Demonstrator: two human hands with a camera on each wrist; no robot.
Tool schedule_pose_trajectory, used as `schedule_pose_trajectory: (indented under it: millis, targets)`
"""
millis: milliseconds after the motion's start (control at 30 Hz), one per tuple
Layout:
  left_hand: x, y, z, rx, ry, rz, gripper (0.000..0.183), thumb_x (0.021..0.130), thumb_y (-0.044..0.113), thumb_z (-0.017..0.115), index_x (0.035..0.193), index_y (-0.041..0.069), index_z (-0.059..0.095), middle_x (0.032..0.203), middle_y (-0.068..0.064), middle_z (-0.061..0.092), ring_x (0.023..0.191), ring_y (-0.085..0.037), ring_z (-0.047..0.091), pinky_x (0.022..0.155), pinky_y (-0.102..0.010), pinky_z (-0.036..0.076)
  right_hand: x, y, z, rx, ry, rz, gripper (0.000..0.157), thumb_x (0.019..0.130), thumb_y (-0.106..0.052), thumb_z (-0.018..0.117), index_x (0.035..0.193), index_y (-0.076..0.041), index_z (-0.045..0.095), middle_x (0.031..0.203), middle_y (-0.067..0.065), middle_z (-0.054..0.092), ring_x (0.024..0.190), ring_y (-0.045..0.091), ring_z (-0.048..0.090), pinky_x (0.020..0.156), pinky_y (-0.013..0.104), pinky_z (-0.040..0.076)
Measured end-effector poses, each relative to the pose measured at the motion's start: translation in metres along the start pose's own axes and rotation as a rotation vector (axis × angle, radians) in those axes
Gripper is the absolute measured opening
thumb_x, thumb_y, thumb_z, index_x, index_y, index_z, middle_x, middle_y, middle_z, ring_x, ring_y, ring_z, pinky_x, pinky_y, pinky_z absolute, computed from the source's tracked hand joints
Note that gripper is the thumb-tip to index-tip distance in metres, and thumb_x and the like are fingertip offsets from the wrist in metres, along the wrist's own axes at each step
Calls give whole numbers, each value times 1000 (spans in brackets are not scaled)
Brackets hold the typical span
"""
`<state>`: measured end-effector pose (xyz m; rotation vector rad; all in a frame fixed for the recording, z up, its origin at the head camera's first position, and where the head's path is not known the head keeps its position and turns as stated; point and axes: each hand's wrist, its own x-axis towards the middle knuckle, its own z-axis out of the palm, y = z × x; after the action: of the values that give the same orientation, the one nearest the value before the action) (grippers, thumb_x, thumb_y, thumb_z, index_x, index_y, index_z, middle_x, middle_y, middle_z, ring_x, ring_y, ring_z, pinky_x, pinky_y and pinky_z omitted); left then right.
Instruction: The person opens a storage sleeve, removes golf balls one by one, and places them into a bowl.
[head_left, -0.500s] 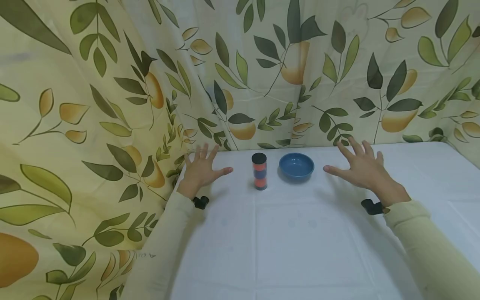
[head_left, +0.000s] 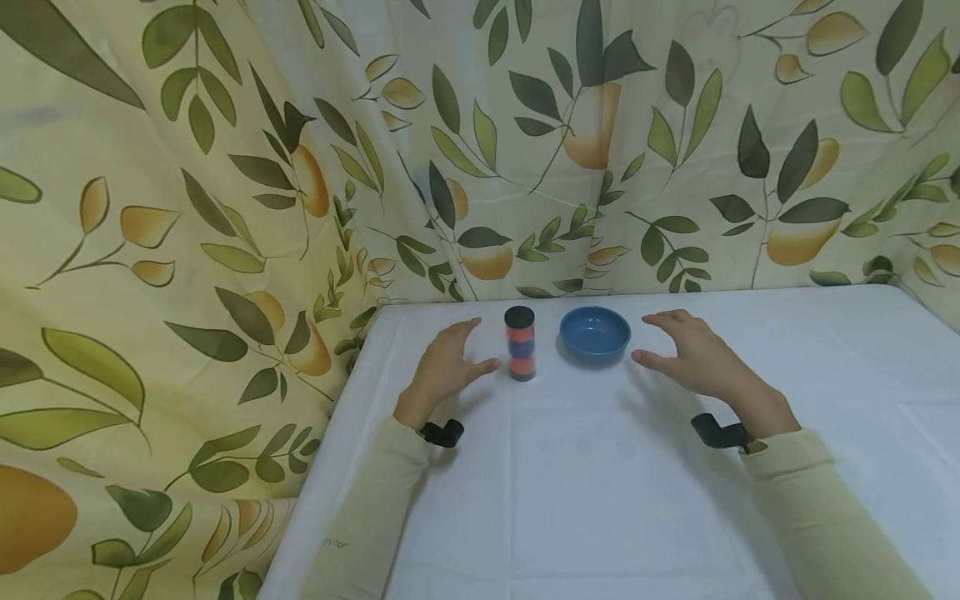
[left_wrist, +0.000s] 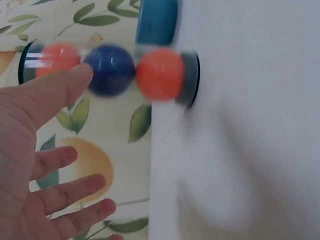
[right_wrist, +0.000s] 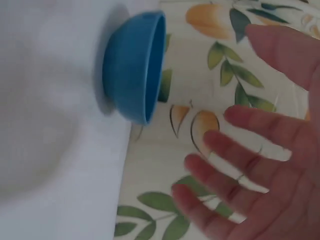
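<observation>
And here's the left hand (head_left: pixel 446 362), thumb held away from the fingers, palm side toward the canister, nothing in its grasp! Across the way, the right hand (head_left: pixel 701 358) matches it: fingers loosely extended and parted, holding nothing, thumb tip just beside the bowl. The right wrist view shows a clear gap there.

Now the targets. The clear canister (head_left: pixel 521 343) stands upright on the table, just beyond the left thumb, black lid (head_left: pixel 519 317) on top. Through its wall, the left wrist view picks out a blue ball (left_wrist: pixel 110 71) between two orange-red ones. To its right, close but apart, sits the blue bowl (head_left: pixel 595 333), upright on its base.

Technique looks like everything here! That canister is tall and narrow, so I'd bring thumb and fingers to opposite sides together, around mid-height; a one-sided nudge could well topple it. For the bowl, a level hold on the rim or outer wall seems best, with no pressing down on one edge.

Farther out, the white-covered table (head_left: pixel 585 500) runs back to a leaf-and-fruit-patterned curtain (head_left: pixel 555 167).
</observation>
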<state>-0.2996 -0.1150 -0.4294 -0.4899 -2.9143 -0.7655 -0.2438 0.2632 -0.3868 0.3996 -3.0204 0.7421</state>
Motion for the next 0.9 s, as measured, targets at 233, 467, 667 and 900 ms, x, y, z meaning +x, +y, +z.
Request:
schedule_pose_trajectory:
  millis: [233, 467, 667, 900]
  targets:
    - [8, 21, 34, -304, 22, -20, 62, 82, 43, 73, 136, 22, 51, 129, -7, 62, 120, -26, 56, 97, -44, 46, 3, -13, 23, 172, 109, -155, 44, 93, -34, 63, 128, -9, 57, 122, 10, 60, 109, 29, 56, 89, 51, 49]
    - [14, 30, 54, -380, 52, -26, 56, 82, 39, 75, 130, 19, 54, 114, -4, 68, 104, -21, 63, 88, -38, 50, 3, -25, 38, 216, 84, -243, 38, 94, -31, 62, 123, -8, 60, 108, 3, 68, 95, 18, 64, 82, 44, 53]
    - [12, 32, 60, -405, 49, -45, 52, 83, 31, 75, 128, 17, 53, 112, -8, 68, 96, -19, 68, 87, -36, 53, 3, -31, 48, 210, 53, -254, 28, 92, -30, 64, 115, -14, 64, 100, -3, 69, 88, 12, 63, 81, 41, 53]
    - [11, 32, 65, -378, 50, -18, 52, 84, 30, 74, 128, 16, 51, 114, -8, 68, 98, -21, 68, 88, -37, 53, -1, -42, 57, 189, 4, -266, 28, 91, -29, 66, 115, -15, 65, 95, -7, 69, 86, 8, 63, 79, 40, 54]
